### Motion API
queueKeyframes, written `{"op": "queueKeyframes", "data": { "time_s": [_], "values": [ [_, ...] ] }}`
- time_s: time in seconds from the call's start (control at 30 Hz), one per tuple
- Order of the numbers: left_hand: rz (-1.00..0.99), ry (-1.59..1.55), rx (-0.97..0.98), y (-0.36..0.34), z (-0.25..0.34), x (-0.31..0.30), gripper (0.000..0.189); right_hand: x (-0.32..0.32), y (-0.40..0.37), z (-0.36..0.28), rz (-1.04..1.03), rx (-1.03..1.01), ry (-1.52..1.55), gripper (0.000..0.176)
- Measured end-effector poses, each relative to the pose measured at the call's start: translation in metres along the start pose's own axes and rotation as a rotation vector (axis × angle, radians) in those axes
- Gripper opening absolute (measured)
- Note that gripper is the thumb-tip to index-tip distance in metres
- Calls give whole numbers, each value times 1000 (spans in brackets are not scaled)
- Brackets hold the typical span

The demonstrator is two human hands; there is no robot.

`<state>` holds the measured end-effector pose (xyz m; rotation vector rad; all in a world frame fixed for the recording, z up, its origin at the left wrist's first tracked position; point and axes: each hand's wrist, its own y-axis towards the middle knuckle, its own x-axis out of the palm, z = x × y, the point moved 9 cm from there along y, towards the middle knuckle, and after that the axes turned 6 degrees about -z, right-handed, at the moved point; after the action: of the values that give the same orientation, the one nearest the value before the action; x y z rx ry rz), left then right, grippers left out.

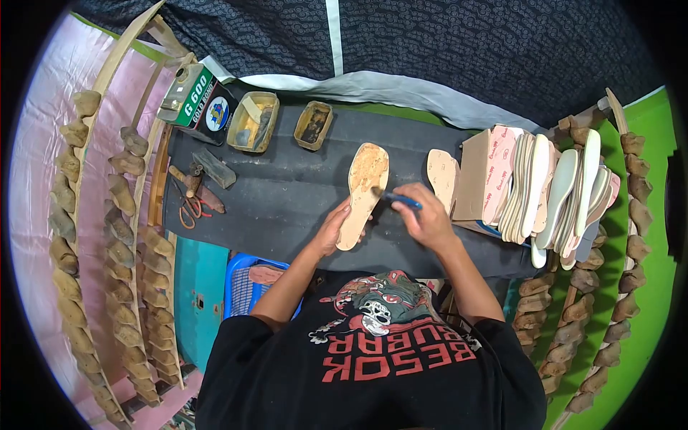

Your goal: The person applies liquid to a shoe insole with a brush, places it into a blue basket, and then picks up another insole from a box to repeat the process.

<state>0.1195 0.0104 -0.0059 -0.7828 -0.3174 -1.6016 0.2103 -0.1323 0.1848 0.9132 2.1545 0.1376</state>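
My left hand (335, 227) is closed around the lower part of a tan shoe insole (356, 215), holding it tilted over the dark table. Its wide upper end has a brownish, wet-looking coating. In my right hand (428, 222) is a brush with a blue handle (405, 200), its dark tip against the right edge of the insole. Just beyond my right hand, another tan insole (443, 172) lies on the table against a cardboard box.
At the right, the cardboard box (473, 175) stands beside stacked insoles (527, 190). Along the back are two tubs (274, 129) (313, 126) and a glue can (192, 107). A hammer (188, 180) and scissors (189, 212) lie left. Racks of shoe lasts (122, 186) flank both sides; a blue basket (235, 287) sits below.
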Motion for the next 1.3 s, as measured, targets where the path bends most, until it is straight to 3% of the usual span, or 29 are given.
{"op": "queueKeyframes", "data": {
  "time_s": [0.23,0.63,0.83,1.0,1.3],
  "values": [
    [-79,-32,-55,-8,-6,12,63,-39,18,14,170,46,-90,21],
    [-53,-25,-88,-19,-15,6,64,-21,21,-3,36,-38,-78,23],
    [-55,3,-76,-15,-13,7,64,-26,27,8,100,53,-59,20],
    [-31,6,-87,-17,-16,10,64,-28,26,10,124,13,-109,19],
    [10,-19,43,-8,4,-1,66,11,12,-14,-16,-30,-8,20]
  ]
}}
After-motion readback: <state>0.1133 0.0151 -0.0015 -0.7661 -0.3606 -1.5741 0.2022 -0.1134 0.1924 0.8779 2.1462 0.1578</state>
